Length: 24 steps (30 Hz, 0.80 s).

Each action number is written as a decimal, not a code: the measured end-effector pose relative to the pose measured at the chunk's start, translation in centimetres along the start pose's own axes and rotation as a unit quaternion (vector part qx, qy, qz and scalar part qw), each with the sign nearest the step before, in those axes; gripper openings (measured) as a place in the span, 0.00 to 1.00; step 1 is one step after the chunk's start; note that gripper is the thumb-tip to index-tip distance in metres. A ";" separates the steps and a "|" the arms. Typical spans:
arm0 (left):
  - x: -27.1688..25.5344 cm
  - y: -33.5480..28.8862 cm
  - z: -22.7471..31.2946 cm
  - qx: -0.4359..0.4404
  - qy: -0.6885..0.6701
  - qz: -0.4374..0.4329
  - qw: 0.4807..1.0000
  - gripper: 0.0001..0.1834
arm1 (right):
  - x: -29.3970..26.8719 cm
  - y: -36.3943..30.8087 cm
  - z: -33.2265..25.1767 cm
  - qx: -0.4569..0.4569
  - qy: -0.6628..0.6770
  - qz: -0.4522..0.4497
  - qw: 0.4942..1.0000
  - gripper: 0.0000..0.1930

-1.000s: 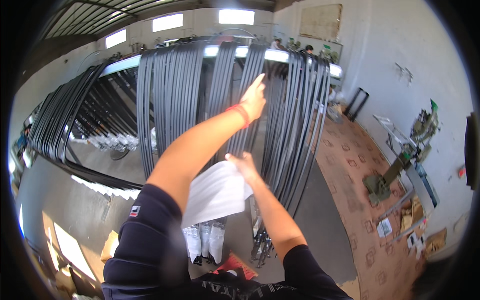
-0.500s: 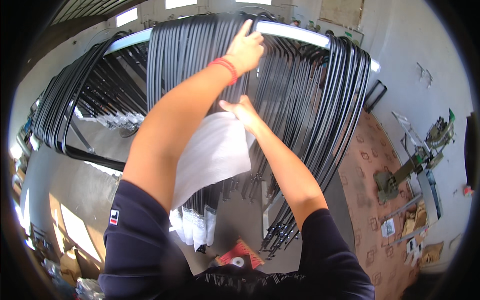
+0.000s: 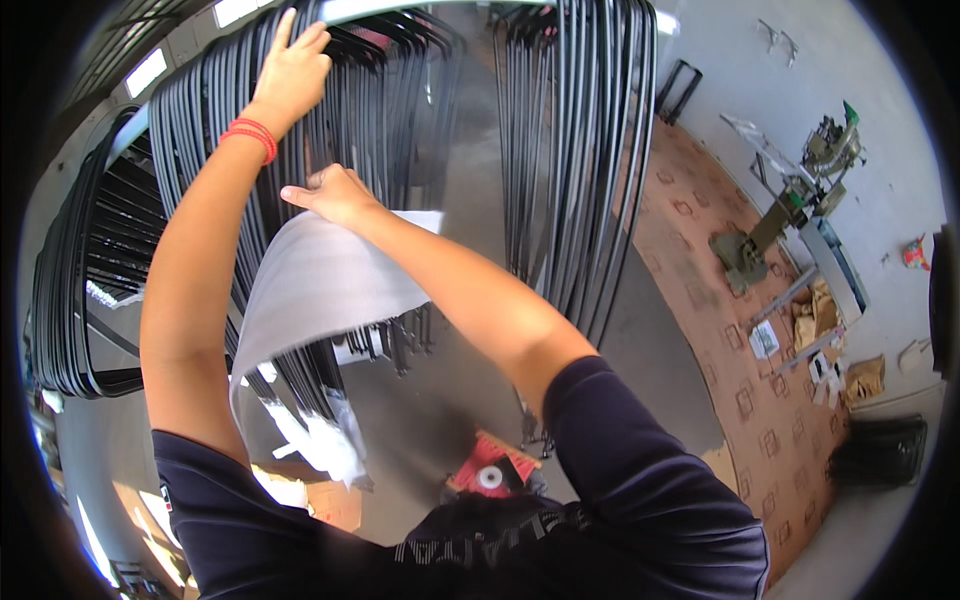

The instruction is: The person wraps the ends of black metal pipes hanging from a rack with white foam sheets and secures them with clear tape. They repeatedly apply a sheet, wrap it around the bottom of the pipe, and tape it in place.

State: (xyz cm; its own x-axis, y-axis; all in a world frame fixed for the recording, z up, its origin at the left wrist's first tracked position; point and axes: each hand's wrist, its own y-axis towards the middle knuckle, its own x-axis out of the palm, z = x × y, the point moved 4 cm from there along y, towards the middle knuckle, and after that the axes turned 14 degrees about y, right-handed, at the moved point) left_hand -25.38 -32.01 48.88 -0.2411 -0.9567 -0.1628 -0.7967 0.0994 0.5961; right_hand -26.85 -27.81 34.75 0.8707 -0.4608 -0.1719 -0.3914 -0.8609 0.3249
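The hands are apart, the left above the right. The left hand [image 3: 292, 78], with red bracelets [image 3: 250, 137] at its wrist, lies with fingers outstretched against black bars [image 3: 205, 115] near a pale rail [image 3: 345, 10]; whether it grips one, I cannot quite tell. The right hand [image 3: 342, 198] is closed on the top of a white sheet [image 3: 330, 275], which hangs before the bars. Right of them, more black tubes [image 3: 585, 190] hang; beyond, a green machine [image 3: 742, 258] stands on patterned carpet [image 3: 690, 290].

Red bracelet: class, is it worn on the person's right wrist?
No, the red bracelet circles the wrist of the left hand, while the wrist of the right hand is bare.
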 end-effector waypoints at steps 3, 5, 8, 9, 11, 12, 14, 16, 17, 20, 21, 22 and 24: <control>0.4 -1.8 0.8 0.017 0.058 0.014 0.998 0.09 | -2.1 -7.8 0.9 -0.050 -0.037 -0.037 0.997 0.21; -0.4 -4.1 2.6 0.044 0.099 -0.062 0.992 0.09 | -6.5 -14.7 -0.1 -0.103 -0.057 -0.041 0.992 0.12; -2.6 -6.6 6.9 0.057 -0.075 -0.224 0.970 0.13 | -18.9 -22.3 -2.4 -0.033 -0.107 0.143 0.983 0.12; -4.3 -7.4 9.0 0.025 -0.266 -0.142 0.953 0.18 | -22.4 -24.1 -2.9 -0.022 -0.072 0.250 0.965 0.13; -7.3 -6.4 15.0 -0.083 -0.658 -0.246 0.707 0.31 | -29.7 -25.9 -1.8 0.066 -0.077 0.361 0.927 0.19; -7.9 -5.6 18.8 -0.120 -0.758 -0.254 0.589 0.34 | -32.4 -25.8 -1.0 0.081 -0.110 0.381 0.914 0.21; -9.4 -2.3 25.8 -0.201 -0.863 -0.204 0.416 0.30 | -36.7 -24.5 2.6 0.054 -0.193 0.300 0.933 0.25; -10.8 0.2 28.6 -0.141 -0.939 -0.184 0.256 0.24 | -37.1 -21.9 3.7 0.041 -0.178 0.211 0.960 0.28; -12.0 1.1 29.1 -0.168 -0.945 -0.185 0.211 0.21 | -38.4 -20.4 6.0 0.032 -0.173 0.189 0.966 0.27; -11.2 0.2 30.2 -0.226 -0.937 -0.213 0.157 0.14 | -36.2 -17.6 6.7 0.039 -0.039 0.128 0.990 0.24; -10.7 0.1 30.5 -0.240 -0.933 -0.221 0.154 0.13 | -34.6 -17.3 6.0 0.047 0.023 0.114 0.992 0.23; -10.1 -0.1 30.7 -0.253 -0.928 -0.229 0.151 0.13 | -33.4 -16.6 6.0 0.042 0.037 0.130 0.990 0.18; -10.4 0.1 31.0 -0.278 -0.930 -0.213 0.114 0.14 | -32.8 -15.5 6.4 -0.014 0.133 0.122 0.983 0.16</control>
State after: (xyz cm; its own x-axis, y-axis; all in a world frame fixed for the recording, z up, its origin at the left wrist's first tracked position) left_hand -40.08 -13.55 26.26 -0.3581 0.9212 0.1521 -0.9221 -0.3746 0.0975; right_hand -51.24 -0.77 29.36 0.8001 -0.5775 0.1624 -0.5937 -0.7231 0.3531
